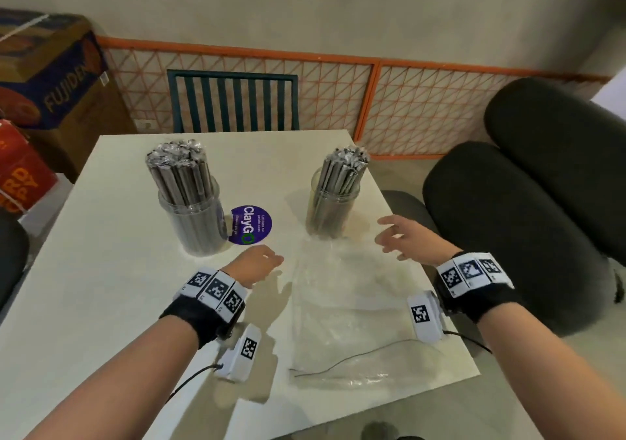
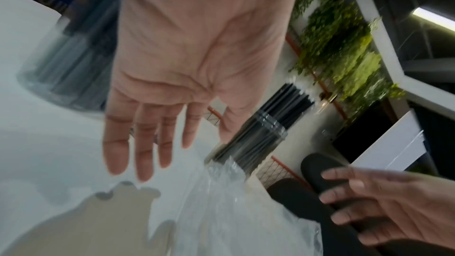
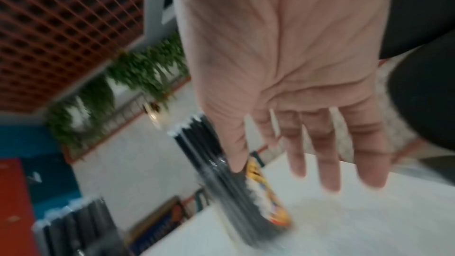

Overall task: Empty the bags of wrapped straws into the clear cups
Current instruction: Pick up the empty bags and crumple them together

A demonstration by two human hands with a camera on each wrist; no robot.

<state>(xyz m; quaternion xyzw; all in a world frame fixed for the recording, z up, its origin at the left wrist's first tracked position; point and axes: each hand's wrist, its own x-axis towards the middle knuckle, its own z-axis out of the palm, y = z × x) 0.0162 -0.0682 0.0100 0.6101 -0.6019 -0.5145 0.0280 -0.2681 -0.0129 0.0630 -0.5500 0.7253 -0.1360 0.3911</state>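
Two clear cups stand on the white table [image 1: 101,287], each packed with upright wrapped dark straws: the left cup [image 1: 198,223] and the right cup [image 1: 330,209]. Flat, empty clear plastic bags [image 1: 349,307] lie in front of the right cup. My left hand [image 1: 261,263] hovers just left of the bags with its fingers [image 2: 142,143] straight and nothing in it. My right hand [image 1: 396,236] hovers to the right of the right cup [image 3: 236,198], its fingers [image 3: 325,153] spread and empty. The bags [image 2: 234,211] show crinkled below my left palm.
A round purple sticker [image 1: 250,224] lies between the cups. A dark slatted chair [image 1: 233,101] stands behind the table, dark cushioned seats [image 1: 508,219] at the right, cardboard boxes [image 1: 44,77] at the left. An orange mesh fence [image 1: 338,94] runs along the wall.
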